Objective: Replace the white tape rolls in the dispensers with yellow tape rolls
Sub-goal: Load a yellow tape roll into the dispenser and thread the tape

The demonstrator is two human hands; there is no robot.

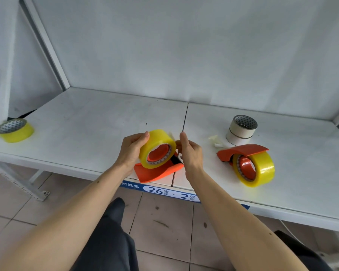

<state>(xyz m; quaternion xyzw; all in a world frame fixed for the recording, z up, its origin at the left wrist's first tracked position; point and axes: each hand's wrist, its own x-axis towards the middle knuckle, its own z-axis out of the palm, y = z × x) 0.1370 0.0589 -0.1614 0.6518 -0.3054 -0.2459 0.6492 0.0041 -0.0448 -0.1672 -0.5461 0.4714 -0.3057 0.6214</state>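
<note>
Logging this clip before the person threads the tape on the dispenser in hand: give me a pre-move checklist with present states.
1. Yellow roll seated on the held dispenser: ok.
2. Left hand steadying that roll: ok.
3. Right hand pinching the tape end: cannot tell, too blurred.
4. Second dispenser already carries a yellow roll: ok.
5. White rolls out, stacked aside on the shelf: ok.
6. Spare yellow roll lies far left: ok.

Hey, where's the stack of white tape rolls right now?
In the head view, the white tape rolls stand stacked on the right half of the shelf, just behind the orange dispenser lying there, with crumpled tape scraps to their left.
</note>
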